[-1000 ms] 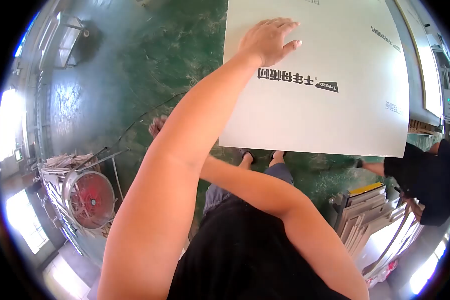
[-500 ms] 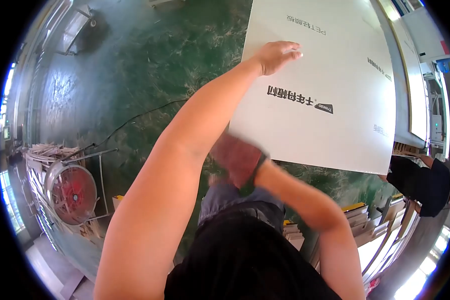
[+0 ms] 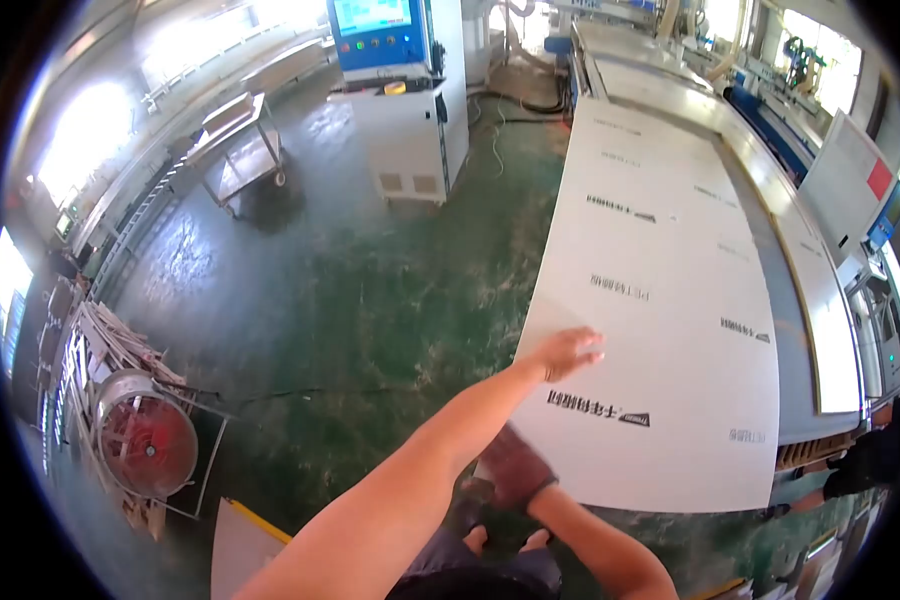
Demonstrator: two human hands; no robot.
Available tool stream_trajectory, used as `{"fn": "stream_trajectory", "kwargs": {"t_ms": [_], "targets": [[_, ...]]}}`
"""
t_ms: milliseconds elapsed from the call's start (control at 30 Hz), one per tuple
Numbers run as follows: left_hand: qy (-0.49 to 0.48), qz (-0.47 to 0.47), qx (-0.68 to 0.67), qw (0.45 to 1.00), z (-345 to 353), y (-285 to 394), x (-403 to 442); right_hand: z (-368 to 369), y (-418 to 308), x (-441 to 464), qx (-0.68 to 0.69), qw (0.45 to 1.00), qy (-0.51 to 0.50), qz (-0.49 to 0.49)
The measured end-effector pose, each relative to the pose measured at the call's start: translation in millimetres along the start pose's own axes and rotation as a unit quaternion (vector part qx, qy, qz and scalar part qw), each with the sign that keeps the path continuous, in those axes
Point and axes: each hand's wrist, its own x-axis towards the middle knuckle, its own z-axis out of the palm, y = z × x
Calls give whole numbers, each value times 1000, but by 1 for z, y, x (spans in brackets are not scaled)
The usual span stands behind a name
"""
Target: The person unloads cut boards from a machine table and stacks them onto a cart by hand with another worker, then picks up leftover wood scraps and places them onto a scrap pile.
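A long white board (image 3: pixel 660 370) with dark printed lettering stretches away in front of me. My left hand (image 3: pixel 568 353) is bare and sits over the board near its left edge, fingers loosely stretched out and holding nothing. Whether the palm presses on the surface I cannot tell. My right hand (image 3: pixel 518 472), in a dark red glove, is at the board's near left corner, below my left forearm. Its fingers are blurred and partly hidden, so a grip on the edge cannot be made out.
A machine bed (image 3: pixel 820 340) runs along the board's right side. A control cabinet (image 3: pixel 405 150) with a screen stands ahead. To the left are a metal trolley (image 3: pixel 240 165) and a drum fan (image 3: pixel 148 445) beside scrap strips. Another person (image 3: pixel 875 455) stands at right.
My view has tilted up, showing the board's far end and the cabinet. My left hand stays over the board above the large lettering; my gloved right hand stays by the near left corner.
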Motion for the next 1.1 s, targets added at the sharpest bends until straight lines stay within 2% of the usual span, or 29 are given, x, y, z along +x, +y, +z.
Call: {"fn": "stream_trajectory", "kwargs": {"t_ms": [100, 167, 233, 300, 367, 400, 467, 533, 633, 733, 767, 833, 867, 900, 933, 967, 1000, 1033, 1067, 1100], "targets": [[-10, 6, 15, 1000, 6, -6, 1, 0, -25, -27, -9, 992, -95, -77], [-15, 20, 17, 1000, 8, -3, 1, -9, -28, -27, 22, 951, -257, -172], [-8, 30, 17, 999, 0, 5, -1, 39, -3, -49, 184, 924, -250, -225], [17, 42, 67, 997, -2, 13, -5, -7, -16, -7, 139, 963, -195, -126], [38, 45, 53, 997, 2, 11, -7, -25, -21, 8, 22, 998, -26, -44], [44, 51, 46, 997, 1, 9, -8, -8, -11, 18, -80, 996, -24, -19], [18, 23, 9, 1000, -9, 16, -15, 18, -20, 28, 65, 997, -39, 27], [19, -8, -39, 999, -18, 25, -23, 28, -28, 37, 47, 997, -65, 21], [17, -73, -213, 974, -22, 37, -43, 26, -43, 25, -193, 970, -125, -76], [82, 37, -202, 975, -30, 33, -92, 26, -56, 57, -196, 954, -179, -140], [134, 67, -210, 966, -38, 28, -119, 26, -64, 64, -204, 945, -202, -157], [224, 124, -219, 942, -51, 20, -190, 36, -66, 72, -248, 905, -318, -135], [265, 42, -305, 914, -64, 26, -243, 45, -64, 73, -280, 884, -354, -123], [305, 15, -547, 779, -54, 10, -282, 50, -64, 76, -311, 861, -388, -109], [405, -37, -318, 856, -58, -9, -337, 45, -75, 84, -305, 845, -426, -101], [463, -87, -415, 778, -51, -22, -393, 46, -82, 90, -311, 839, -441, -67], [523, -167, -360, 754, -30, -40, -452, 47, -87, 95, -316, 831, -457, -31], [535, -297, -388, 690, -2, -61, -513, 49, -92, 98, -320, 821, -472, 6], [549, -342, -41, 762, 30, -63, -581, 59, -87, 106, -315, 777, -545, 28], [562, -471, -275, 622, 69, -60, -641, 61, -81, 99, -313, 761, -566, 47]]}}
